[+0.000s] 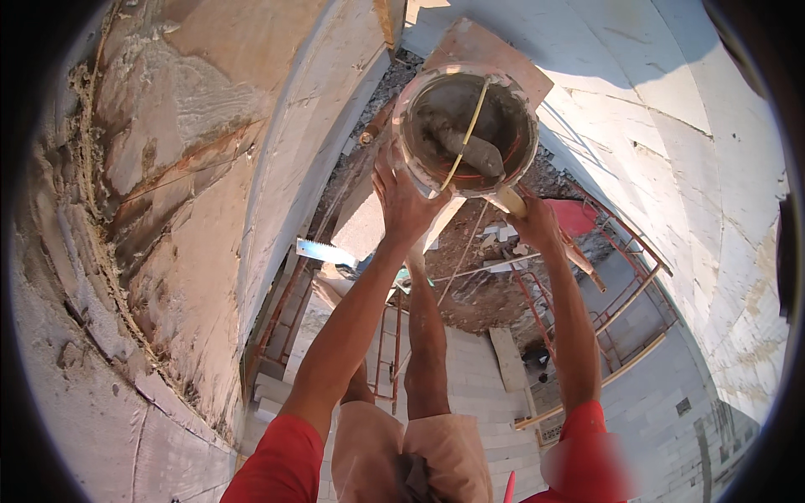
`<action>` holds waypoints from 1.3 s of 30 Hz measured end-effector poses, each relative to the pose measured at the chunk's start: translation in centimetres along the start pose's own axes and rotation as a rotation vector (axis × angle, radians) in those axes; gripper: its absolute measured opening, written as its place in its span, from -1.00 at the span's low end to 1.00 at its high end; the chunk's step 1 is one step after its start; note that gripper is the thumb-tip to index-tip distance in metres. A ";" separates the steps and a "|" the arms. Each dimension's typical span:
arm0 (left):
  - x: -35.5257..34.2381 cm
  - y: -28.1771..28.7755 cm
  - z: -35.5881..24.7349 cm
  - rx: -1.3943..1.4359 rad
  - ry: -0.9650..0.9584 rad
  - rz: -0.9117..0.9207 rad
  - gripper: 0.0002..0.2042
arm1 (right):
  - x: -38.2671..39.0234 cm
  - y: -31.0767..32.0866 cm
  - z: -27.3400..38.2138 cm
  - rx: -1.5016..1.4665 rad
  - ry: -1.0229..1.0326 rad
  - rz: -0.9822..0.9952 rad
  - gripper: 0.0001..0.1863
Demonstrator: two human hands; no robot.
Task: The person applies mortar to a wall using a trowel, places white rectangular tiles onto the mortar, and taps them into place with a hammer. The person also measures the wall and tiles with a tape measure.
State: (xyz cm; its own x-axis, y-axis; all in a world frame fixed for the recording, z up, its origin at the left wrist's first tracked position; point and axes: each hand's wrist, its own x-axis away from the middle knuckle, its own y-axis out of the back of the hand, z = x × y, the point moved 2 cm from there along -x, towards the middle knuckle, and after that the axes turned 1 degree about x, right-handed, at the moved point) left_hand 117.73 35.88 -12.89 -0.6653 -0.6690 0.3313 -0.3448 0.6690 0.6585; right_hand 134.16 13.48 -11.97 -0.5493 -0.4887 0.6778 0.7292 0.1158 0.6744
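Holding a round mortar bucket [466, 130] near the top centre of the frame, the person's left hand [405, 199] is spread flat against the bucket's lower left side, fingers apart and pressed to the wall rather than wrapped around anything. The right hand [537, 223], just right of centre, is closed around the pale handle of a trowel [480, 153], whose grey, mortar-coated blade lies inside the bucket on the wet mortar. A thin yellow bail crosses the bucket's mouth from upper right to lower left. Both forearms rise from the lower edge, with red sleeves at the bottom. Along the left of the frame runs a rough block wall [193, 168] smeared with mortar at its joints; a smoother white block wall [671, 126] curves down the right. A handsaw [325, 252] with a toothed blade lies left of centre, just below the left hand. Red scaffold frames [625, 277] stand lower right, above rubble-strewn ground.
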 end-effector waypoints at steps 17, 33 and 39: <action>-3.7 -1.0 7.4 0.348 0.430 0.137 -0.57 | -5.2 -1.7 3.4 -0.393 -0.109 0.369 -0.58; 12.1 9.1 9.7 0.388 0.562 0.307 -0.57 | 7.7 4.5 1.6 -0.602 -0.082 0.282 -0.66; 22.6 16.0 9.8 0.241 0.646 0.365 -0.47 | 16.9 14.2 10.7 -0.784 0.021 0.233 -0.73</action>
State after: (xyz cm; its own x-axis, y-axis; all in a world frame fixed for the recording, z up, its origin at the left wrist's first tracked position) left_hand 90.70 34.63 -1.43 -0.2720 -0.3993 0.8755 -0.3613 0.8857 0.2916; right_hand 130.93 16.10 12.18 -0.3461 -0.5435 0.7648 0.9016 -0.4180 0.1111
